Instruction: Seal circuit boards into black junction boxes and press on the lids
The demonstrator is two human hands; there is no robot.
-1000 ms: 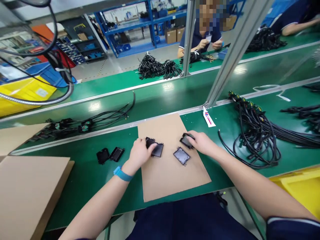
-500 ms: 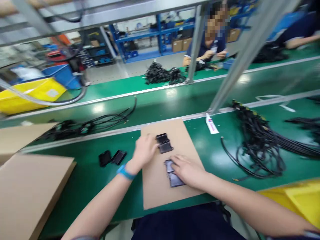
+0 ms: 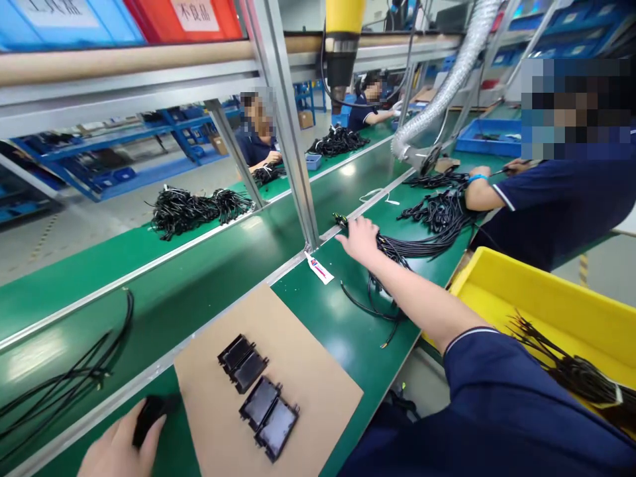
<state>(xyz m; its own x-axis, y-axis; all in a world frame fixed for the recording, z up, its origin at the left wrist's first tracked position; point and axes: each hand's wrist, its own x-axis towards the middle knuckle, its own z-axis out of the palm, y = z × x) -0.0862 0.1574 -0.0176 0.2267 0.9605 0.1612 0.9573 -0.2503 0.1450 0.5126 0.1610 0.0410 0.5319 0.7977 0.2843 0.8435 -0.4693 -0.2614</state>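
My left hand (image 3: 124, 440), at the lower left, has its thumb and fingers around a black plastic case (image 3: 148, 417), blurred and partly covered. My right hand (image 3: 361, 240) reaches over the near end of a bundle of black cables (image 3: 422, 246), thumb and fingers apart; whether it touches them is hard to see. Between my hands lies a cardboard sheet (image 3: 213, 404). Two unfolded black plastic boxes rest on it: a farther box (image 3: 243, 363) and a nearer box (image 3: 271, 421) with pale grey inner faces.
A white tube (image 3: 320, 270) lies by the metal post (image 3: 291, 152). Black cables (image 3: 89, 371) lie at left. A yellow bin (image 3: 487, 278) holding wires stands at right, beside a co-worker (image 3: 556, 212). A yellow-and-black tool (image 3: 342, 46) hangs overhead.
My right hand has left the nearer box and moved out to the cable bundle. My left hand has moved left, off the farther box, and taken hold of a black case. The view has swung right.
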